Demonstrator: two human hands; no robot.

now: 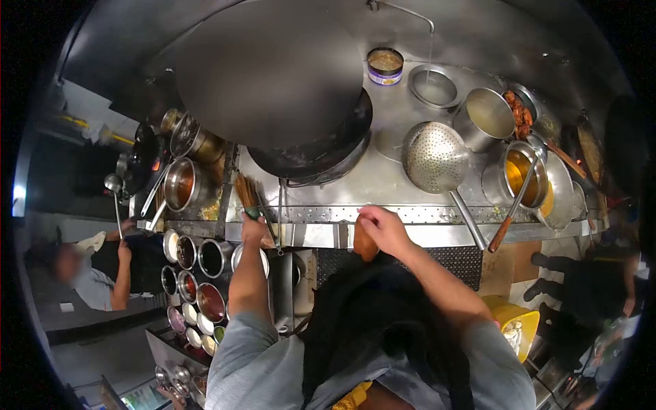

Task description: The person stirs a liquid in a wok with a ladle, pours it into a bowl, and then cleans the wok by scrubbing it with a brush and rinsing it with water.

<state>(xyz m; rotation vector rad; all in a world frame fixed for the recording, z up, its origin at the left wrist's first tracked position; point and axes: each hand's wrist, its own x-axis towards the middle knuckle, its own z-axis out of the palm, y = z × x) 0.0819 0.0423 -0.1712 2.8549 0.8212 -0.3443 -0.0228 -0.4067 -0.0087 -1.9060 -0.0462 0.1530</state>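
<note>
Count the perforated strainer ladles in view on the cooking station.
1: the perforated strainer ladle rests on the steel counter right of the wok. Others may be hidden among the pots.

Restaurant kitchen: big wok [307, 154] on steel range [383, 178], strainer ladle [434, 157], sauce pots [205, 273] beside cook's hands.
</note>
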